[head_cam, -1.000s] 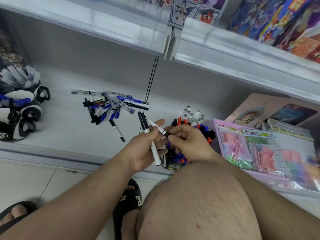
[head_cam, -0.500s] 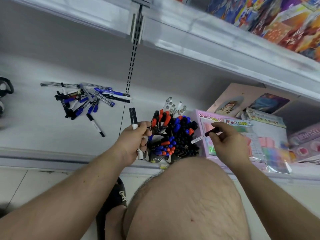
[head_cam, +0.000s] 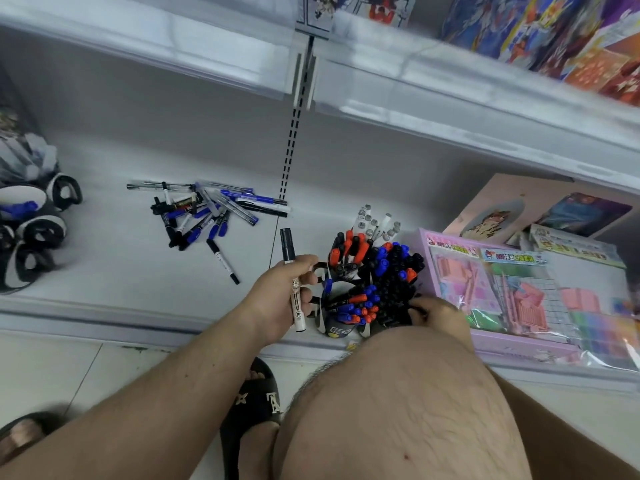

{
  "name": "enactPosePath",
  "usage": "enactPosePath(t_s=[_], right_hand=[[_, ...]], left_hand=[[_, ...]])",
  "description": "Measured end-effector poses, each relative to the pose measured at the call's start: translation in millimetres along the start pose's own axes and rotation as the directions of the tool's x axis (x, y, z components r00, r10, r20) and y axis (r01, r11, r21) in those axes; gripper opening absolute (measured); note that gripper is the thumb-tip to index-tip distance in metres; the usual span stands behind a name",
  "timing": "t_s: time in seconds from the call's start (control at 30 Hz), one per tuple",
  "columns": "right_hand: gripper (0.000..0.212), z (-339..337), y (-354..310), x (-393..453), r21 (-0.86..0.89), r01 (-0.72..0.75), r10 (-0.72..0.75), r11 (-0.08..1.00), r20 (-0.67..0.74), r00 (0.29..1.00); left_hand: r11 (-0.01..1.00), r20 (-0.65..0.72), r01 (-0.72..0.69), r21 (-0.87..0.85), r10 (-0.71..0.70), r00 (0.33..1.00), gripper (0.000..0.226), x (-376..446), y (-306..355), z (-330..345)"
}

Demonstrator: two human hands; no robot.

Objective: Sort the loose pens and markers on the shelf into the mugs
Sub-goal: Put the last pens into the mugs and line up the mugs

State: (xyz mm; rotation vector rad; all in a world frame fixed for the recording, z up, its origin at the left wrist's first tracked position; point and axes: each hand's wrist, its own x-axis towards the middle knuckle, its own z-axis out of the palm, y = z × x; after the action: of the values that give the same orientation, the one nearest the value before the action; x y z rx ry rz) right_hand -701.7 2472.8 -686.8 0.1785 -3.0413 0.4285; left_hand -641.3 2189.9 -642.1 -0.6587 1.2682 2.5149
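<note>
A pile of loose pens and markers (head_cam: 204,213) lies on the white shelf (head_cam: 104,271), with one black-capped marker (head_cam: 223,261) lying apart at its near side. Several mugs packed with red, blue and black capped markers (head_cam: 374,278) stand at the shelf's front edge; one black-and-white mug wall (head_cam: 337,329) shows. My left hand (head_cam: 280,303) grips a white marker with a black cap (head_cam: 292,278), held upright just left of the mugs. My right hand (head_cam: 438,315) is at the right side of the mugs, fingertips pinching a black marker down among the black caps.
Black-and-white mugs (head_cam: 34,233) stand at the far left, one holding a blue marker. A pink stationery set (head_cam: 502,289) lies right of the filled mugs, with picture cards behind it. An upper shelf edge (head_cam: 450,109) overhangs. My bare knee (head_cam: 398,410) is against the shelf front.
My right hand took a marker from the left hand, swung out to the right, then came down to the black-capped mug. The left hand keeps one marker.
</note>
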Motion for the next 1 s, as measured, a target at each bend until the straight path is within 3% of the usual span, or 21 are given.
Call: enactPosePath(t_s=[0.2,0.37,0.5,0.6,0.67,0.83,0.93,1.0], right_hand=[[0.021,-3,-5,1,-0.082,0.000,0.006,0.997,0.068,0.998],[0.026,-48,-57,13,0.126,0.023,-0.035,0.992,0.095,0.995],[0.023,-85,-111,13,0.401,-0.002,-0.093,0.916,0.216,0.972],[0.020,-95,-144,8,0.558,-0.055,-0.101,0.828,0.244,0.964],[0.018,-95,-157,2,0.617,-0.071,-0.126,0.784,0.270,0.954],[0.017,-86,-166,-7,0.662,-0.067,-0.149,0.746,0.264,0.953],[0.017,-86,-164,-4,0.741,-0.127,-0.043,0.660,0.206,0.978],[0.017,-89,-159,1,0.805,-0.157,0.084,0.572,0.133,0.988]], left_hand=[[0.988,0.101,0.061,-0.140,-0.047,0.994,0.048,-13,11,-2],[0.992,0.110,0.030,-0.125,-0.016,0.994,0.033,-19,14,1],[0.991,0.064,-0.089,0.105,0.082,0.995,0.025,-24,14,5],[0.868,0.082,-0.210,0.451,0.195,0.977,0.020,-30,14,5],[0.766,0.167,-0.291,0.573,0.239,0.957,0.023,-33,14,4],[0.646,0.260,-0.375,0.665,0.271,0.927,0.030,-32,12,-2],[0.688,0.226,-0.348,0.637,0.264,0.937,0.028,-32,13,-6],[0.778,0.126,-0.285,0.560,0.260,0.957,0.025,-31,14,-11]])
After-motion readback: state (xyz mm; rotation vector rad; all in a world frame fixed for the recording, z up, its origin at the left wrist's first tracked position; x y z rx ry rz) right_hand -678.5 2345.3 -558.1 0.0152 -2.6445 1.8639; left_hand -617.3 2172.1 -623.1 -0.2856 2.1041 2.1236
